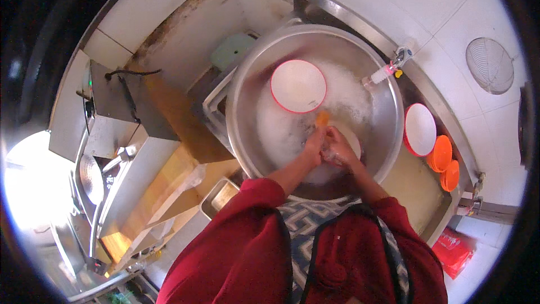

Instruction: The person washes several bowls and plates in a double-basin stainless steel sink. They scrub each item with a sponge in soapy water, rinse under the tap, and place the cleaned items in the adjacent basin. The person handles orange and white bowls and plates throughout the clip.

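My left hand [314,147] and my right hand [338,147] are close together over a large round metal basin [386,152] of soapy water. A small orange item [322,118] sticks out past the fingers of my left hand, which grips it; its kind is unclear. My right hand's fingers curl beside it, and what they hold is hidden. Partly beneath my right hand is a white bowl [352,140] with a reddish rim. Beyond my hands, another white bowl with a red rim [298,85] rests in the foam.
A tap [398,60] with a clear hose end reaches over the basin's rim. On the right stand red-rimmed white bowls [420,130] and stacked orange bowls [442,154]. A wire strainer [490,65] hangs on the tiled wall. A rectangular metal pan [221,196] lies at left.
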`<state>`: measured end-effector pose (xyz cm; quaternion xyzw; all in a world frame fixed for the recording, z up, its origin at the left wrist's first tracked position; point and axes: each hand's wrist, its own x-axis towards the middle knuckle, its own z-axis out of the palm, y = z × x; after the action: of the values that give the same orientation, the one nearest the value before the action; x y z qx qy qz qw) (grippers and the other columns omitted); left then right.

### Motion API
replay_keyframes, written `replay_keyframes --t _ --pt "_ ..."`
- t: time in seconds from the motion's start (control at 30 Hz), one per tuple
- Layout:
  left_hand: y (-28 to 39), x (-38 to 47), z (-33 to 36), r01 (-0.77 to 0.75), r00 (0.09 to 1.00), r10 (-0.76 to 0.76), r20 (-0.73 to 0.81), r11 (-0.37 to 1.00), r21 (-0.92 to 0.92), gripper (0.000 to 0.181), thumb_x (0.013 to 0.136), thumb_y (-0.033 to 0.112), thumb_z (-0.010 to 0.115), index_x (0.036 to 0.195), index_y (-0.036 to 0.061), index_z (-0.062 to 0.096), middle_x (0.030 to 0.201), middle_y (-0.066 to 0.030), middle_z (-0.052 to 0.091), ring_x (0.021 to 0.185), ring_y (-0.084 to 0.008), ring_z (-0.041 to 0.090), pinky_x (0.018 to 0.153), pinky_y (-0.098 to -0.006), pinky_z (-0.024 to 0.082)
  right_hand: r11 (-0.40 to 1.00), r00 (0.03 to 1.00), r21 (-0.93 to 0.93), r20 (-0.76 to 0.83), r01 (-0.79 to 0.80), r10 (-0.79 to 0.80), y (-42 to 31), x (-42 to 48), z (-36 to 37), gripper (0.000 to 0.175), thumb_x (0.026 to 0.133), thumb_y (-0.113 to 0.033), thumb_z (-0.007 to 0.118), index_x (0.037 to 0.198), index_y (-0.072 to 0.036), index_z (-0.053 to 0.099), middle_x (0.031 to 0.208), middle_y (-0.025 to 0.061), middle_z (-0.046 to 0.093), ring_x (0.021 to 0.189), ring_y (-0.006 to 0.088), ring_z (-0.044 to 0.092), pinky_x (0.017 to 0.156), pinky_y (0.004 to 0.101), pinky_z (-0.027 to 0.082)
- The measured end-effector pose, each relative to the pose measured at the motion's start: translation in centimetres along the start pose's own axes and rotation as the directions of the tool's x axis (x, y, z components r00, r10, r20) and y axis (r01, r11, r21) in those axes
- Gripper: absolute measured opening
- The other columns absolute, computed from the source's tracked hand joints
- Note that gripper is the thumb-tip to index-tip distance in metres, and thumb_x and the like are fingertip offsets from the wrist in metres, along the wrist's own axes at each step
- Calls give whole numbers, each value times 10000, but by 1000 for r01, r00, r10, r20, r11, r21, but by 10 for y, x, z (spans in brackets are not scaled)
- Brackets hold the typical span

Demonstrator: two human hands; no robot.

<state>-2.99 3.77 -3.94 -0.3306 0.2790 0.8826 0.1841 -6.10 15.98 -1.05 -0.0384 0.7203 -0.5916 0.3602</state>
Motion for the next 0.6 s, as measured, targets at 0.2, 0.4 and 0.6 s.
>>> replay_keyframes --t 0.2,0.4,0.6 --pt "19 -26 7 -276 916 254 310 961 27 571 948 521 434 1342 108 441 1291 -80 527 1172 -240 516 971 -432 445 253 985 -965 26 69 -170 -26 -33 -51 269 836 -271 540 1011 -95 643 1051 169 624 1040 358 579 815 486 493" --pt "24 -19 23 106 993 -104 56 994 -31 647 901 597 458 1351 133 433 1350 -75 492 1233 -282 469 1026 -515 385 870 834 -479 -426 119 -349 -29 7 0 284 828 -243 597 1020 -37 626 1092 188 627 1025 353 588 864 427 469" --pt "37 -18 15 -21 1000 22 -18 997 76 732 878 643 466 1359 92 428 1364 -84 482 1219 -252 489 990 -442 426 730 978 -672 206 123 24 -43 -29 -35 360 808 -275 611 1123 -102 625 1046 167 660 995 325 619 851 403 485"
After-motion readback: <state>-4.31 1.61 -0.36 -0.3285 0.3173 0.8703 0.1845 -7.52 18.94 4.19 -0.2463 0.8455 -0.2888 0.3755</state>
